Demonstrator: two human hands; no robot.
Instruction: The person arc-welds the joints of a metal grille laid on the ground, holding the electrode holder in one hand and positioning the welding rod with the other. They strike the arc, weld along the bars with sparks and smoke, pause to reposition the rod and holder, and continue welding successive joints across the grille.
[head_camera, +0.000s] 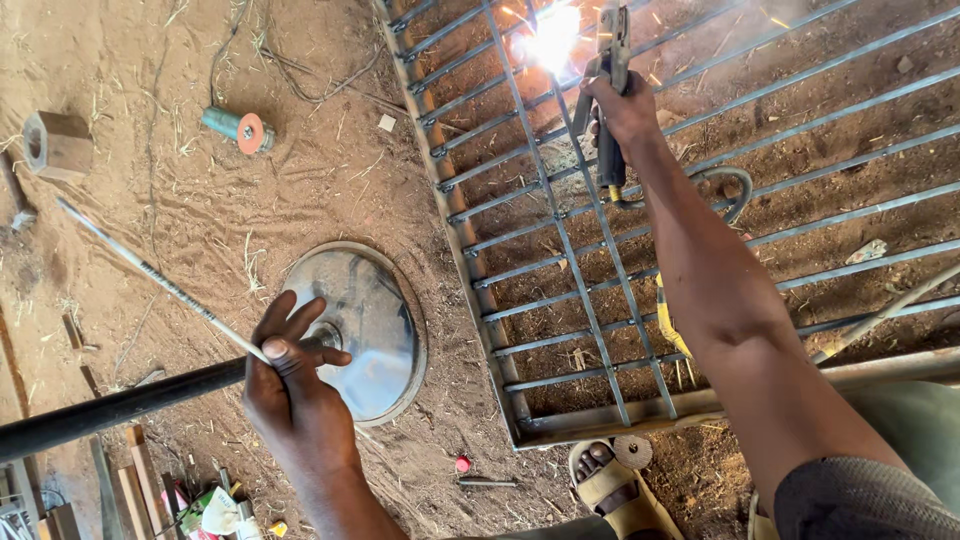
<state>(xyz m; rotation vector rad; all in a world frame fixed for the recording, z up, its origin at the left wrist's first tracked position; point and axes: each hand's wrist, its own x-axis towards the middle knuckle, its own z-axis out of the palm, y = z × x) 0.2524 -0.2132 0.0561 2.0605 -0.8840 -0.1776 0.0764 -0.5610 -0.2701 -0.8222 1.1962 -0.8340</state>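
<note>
Sandy ground: right hand (622, 105) clenched on electrode holder (610, 60), arc (553, 38) sparking on metal grille (600, 250); left hand (290, 375) gripping spare rod (150, 275); bare skin risks burns.

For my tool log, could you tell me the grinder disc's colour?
Orange-red, on the angle grinder; head view.

Even, bright daylight with soft shadows; a white welding flare (553, 38) blows out the top centre; the edges are slightly stretched.
</note>
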